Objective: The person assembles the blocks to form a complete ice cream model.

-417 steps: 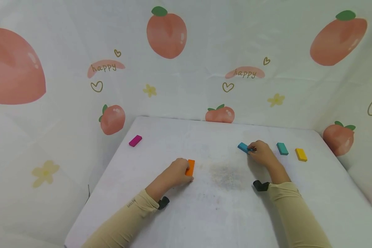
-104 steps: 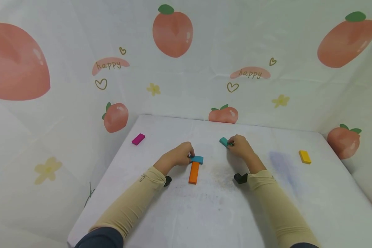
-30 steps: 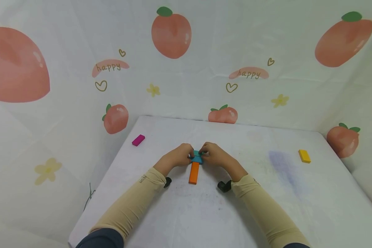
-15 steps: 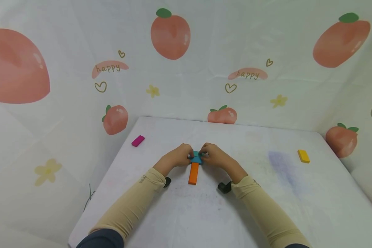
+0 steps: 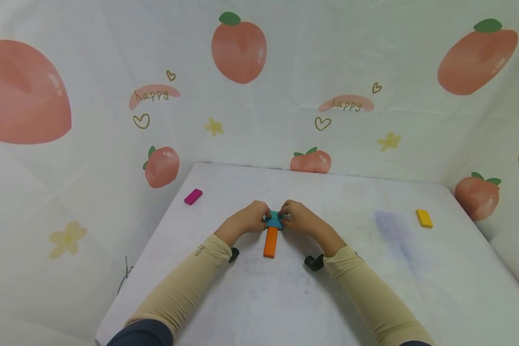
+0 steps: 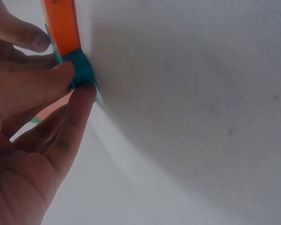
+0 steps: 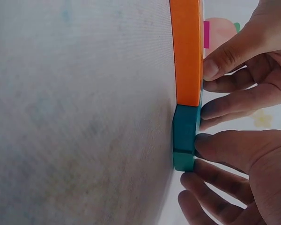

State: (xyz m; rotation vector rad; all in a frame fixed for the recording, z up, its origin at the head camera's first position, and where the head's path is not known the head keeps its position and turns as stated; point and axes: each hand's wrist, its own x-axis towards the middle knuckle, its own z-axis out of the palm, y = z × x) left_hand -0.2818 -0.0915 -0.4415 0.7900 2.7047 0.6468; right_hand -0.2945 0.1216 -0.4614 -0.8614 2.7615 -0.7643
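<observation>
An orange block lies lengthwise on the white table. Across its far end sits a blue block, and beyond that a teal block lies against the blue one. At the left ends of these two, my left hand pinches the blue block with bent fingers. My right hand pinches the teal block at its right end. Close up in the right wrist view, the orange block, blue block and teal block form one touching row. Fingers partly cover the blue and teal blocks.
A magenta block lies at the far left of the table. Toward the right edge rests a yellow block. A white cloth printed with peaches stands behind the table. There is a bluish stain on the right side.
The orange block was released and the blue one placed at its far end. My right hand then brought the teal block leftward against the blue one. Over the last second both hands stay nearly still.
</observation>
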